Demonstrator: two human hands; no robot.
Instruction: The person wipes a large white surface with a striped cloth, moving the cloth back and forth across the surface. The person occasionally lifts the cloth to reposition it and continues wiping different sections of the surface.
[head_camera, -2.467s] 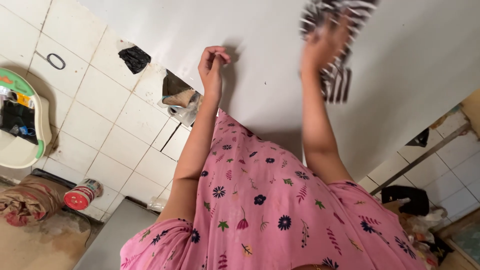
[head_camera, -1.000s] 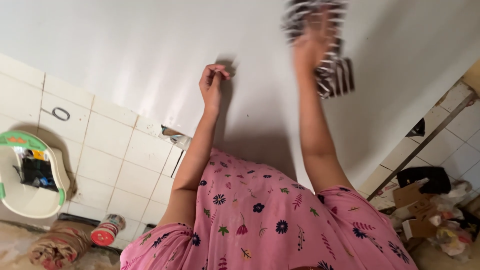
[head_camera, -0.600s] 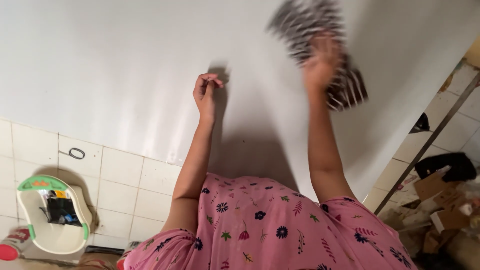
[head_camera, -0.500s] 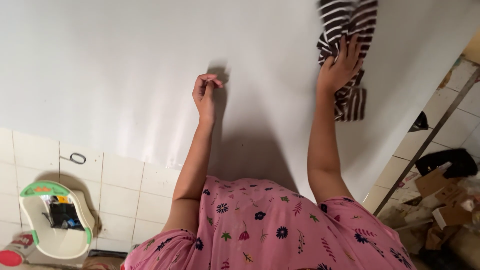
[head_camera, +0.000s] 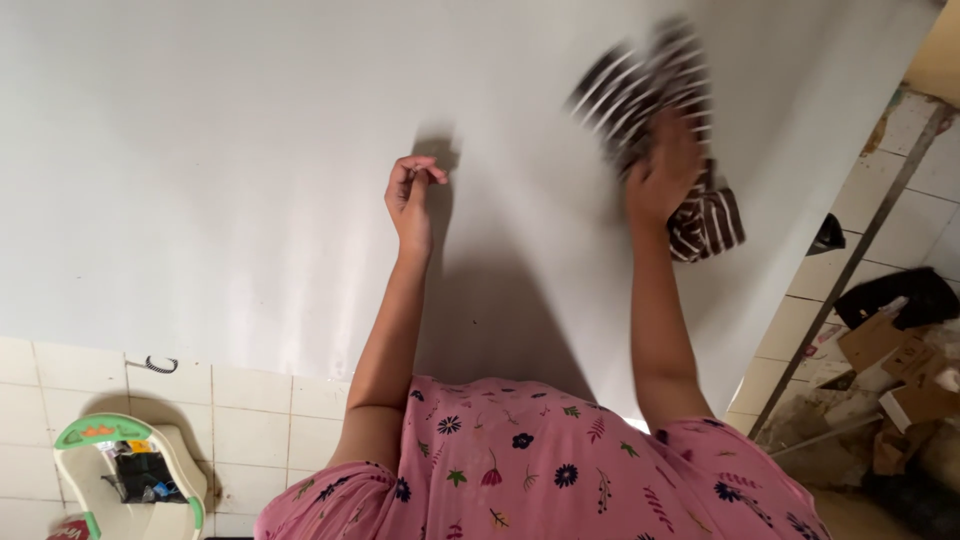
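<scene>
I see my right hand (head_camera: 663, 168) in the upper right of the frame, fingers curled tight into a striped cloth (head_camera: 655, 95) and pressing it flat on the big white board (head_camera: 220, 170). The cloth is blurred, so I can't tell how it's folded; one end hangs below the wrist. My left hand (head_camera: 410, 195), near the middle, rests on the board with fingertips pinched together, possibly on something tiny. A plastic seat (head_camera: 130, 480) sits on the tiles at lower left.
</scene>
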